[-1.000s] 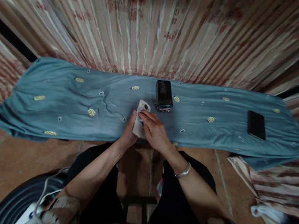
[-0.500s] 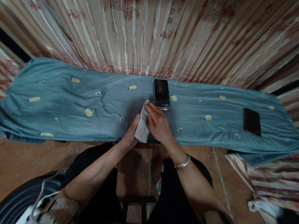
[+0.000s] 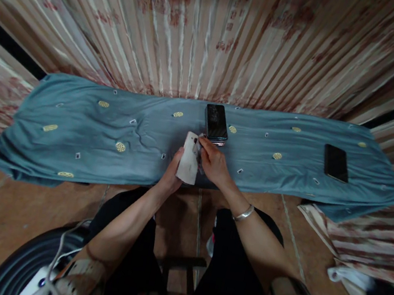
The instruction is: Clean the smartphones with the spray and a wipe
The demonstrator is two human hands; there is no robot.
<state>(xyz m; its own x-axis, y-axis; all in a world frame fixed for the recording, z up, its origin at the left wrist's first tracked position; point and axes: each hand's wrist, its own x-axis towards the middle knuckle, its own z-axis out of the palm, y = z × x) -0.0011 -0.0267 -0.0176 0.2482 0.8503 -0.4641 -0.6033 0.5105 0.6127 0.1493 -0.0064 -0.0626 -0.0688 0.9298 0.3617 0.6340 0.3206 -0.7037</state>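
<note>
My left hand (image 3: 171, 173) is closed around the lower left side of a white smartphone (image 3: 188, 164), its back and camera facing up. The phone is held above the near edge of the blue cloth. My right hand (image 3: 215, 163) has its fingers bent at the phone's upper right edge, pinching a thin pale wiping cloth (image 3: 202, 136), mostly hidden beneath the fingers. Just beyond my hands lies a stack of phones (image 3: 217, 122), the top one black with its glass side up.
A blue patterned cloth (image 3: 148, 144) covers the long low table. At its right lies a black phone (image 3: 336, 162). Pleated curtains (image 3: 202, 31) hang behind. On the floor at left, a white power strip (image 3: 37, 284) with cables rests on a black round object (image 3: 10, 257).
My right hand has slid with the cloth from the phone's upper face to its right edge, uncovering the camera. The phone is turned slightly, showing more of its back.
</note>
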